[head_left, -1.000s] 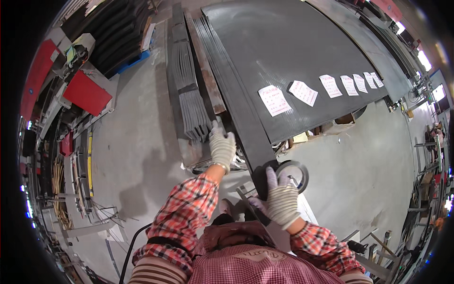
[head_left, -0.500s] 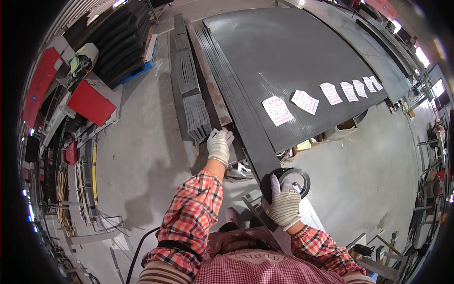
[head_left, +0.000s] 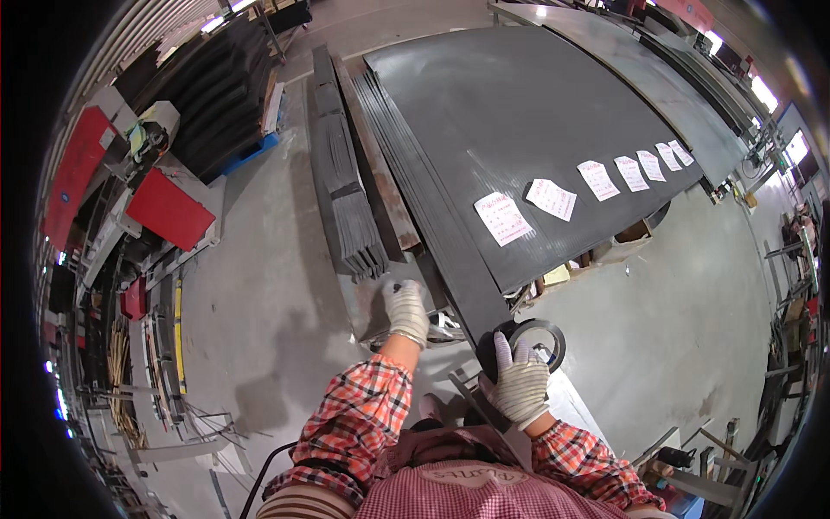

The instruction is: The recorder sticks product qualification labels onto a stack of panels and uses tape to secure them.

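Note:
My left hand (head_left: 405,313), in a pale ribbed glove, is closed just off the near end of a bundle of thin grey strips (head_left: 356,227). A small dark bit shows at its fingers, too little to name. My right hand (head_left: 522,387), gloved too, is at the near end of a long stack of dark grey strips (head_left: 450,251). Its fingers overlap a roll of black tape (head_left: 558,344) that hangs beside the strip end, and it appears to grip the roll. Some of its fingers are hidden. Black tape (head_left: 493,344) covers the strip end by my fingertips.
A broad dark sheet (head_left: 519,112) lies right of the strips, with several printed paper slips (head_left: 501,218) along its near edge. Between the strips runs a rusty bar (head_left: 380,173). A red-and-grey machine (head_left: 171,208) stands left. An open carton (head_left: 627,246) sits below the sheet.
My left hand has drawn back toward me, away from the near end of the grey strips, and its fingers have curled. My right hand stays by the tape roll. The view has shifted slightly.

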A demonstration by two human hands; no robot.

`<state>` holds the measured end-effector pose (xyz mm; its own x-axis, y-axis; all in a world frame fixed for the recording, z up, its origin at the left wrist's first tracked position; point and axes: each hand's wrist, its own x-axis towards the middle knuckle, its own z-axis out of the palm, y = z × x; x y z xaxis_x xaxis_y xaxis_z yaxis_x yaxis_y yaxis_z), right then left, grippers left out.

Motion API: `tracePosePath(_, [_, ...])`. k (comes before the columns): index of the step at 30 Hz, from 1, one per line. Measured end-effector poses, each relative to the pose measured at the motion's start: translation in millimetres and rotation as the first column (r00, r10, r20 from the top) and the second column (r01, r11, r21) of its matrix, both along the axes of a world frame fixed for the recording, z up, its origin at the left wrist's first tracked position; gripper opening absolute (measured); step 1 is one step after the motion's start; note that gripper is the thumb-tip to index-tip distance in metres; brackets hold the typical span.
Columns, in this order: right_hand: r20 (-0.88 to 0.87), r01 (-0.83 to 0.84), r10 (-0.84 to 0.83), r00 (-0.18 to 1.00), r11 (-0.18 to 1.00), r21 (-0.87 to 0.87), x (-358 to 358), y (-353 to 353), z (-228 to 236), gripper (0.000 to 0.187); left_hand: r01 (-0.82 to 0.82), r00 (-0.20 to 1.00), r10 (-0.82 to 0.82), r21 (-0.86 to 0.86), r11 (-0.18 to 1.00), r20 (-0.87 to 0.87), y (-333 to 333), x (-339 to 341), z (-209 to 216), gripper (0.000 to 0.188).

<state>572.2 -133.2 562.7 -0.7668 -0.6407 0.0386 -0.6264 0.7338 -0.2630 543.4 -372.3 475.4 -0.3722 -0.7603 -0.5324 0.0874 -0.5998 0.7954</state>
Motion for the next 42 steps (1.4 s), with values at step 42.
tracePosePath(42, [0.002,0.016,-0.015,1.000,0.996,-0.084,-9.5,5.7,-2.9,0.070,-0.010,0.989,-0.059,-0.462,0.887,-0.135,-163.1,-175.5,4.1,0.033])
